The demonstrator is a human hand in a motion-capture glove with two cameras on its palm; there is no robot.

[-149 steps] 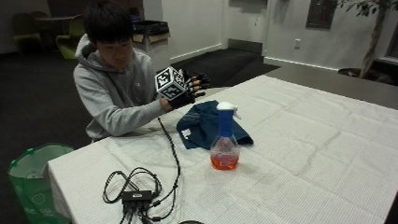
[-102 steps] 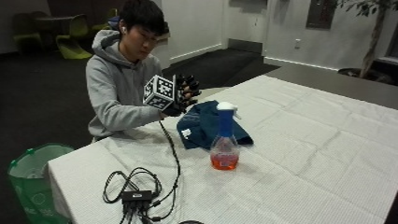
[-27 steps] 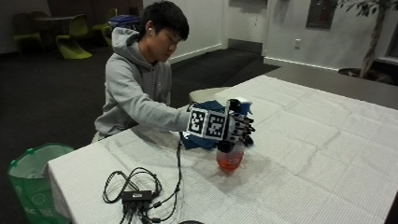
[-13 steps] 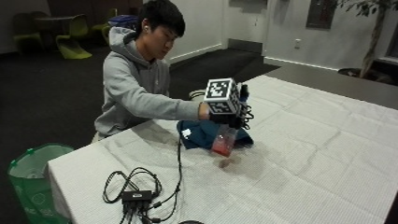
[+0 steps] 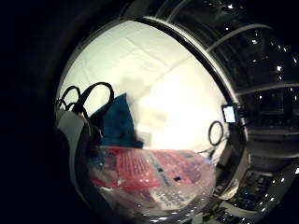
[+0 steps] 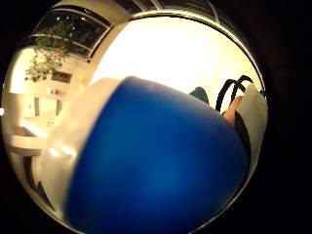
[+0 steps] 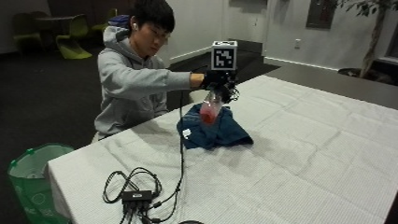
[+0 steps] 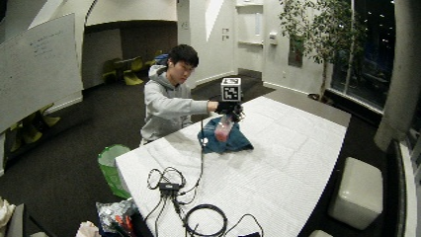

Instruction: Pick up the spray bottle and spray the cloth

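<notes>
My gloved right hand (image 7: 216,81) grips the spray bottle (image 7: 209,111) at its neck and holds it in the air, tilted, red liquid in its lower part. The bottle hangs just above the crumpled blue cloth (image 7: 214,133), which lies on the white table (image 7: 323,154) in front of the person. The wide view shows the same hand (image 8: 229,106), bottle (image 8: 223,131) and cloth (image 8: 227,143). The bottle's blue spray head (image 6: 156,161) fills the thumb side view. Its clear body with red label (image 5: 154,179) is near the little finger side camera, the cloth (image 5: 117,123) beyond it.
A black hub with looped cables (image 7: 138,195) lies at the near left of the table, and a cable runs from it up to the hand. A green bin (image 7: 28,179) stands on the floor by the table's left corner. More coiled cable (image 8: 204,217) lies at the table's near end.
The hand closed round the bottle where it stood in front of the cloth, lifted it off the table and carried it up and back over the cloth.
</notes>
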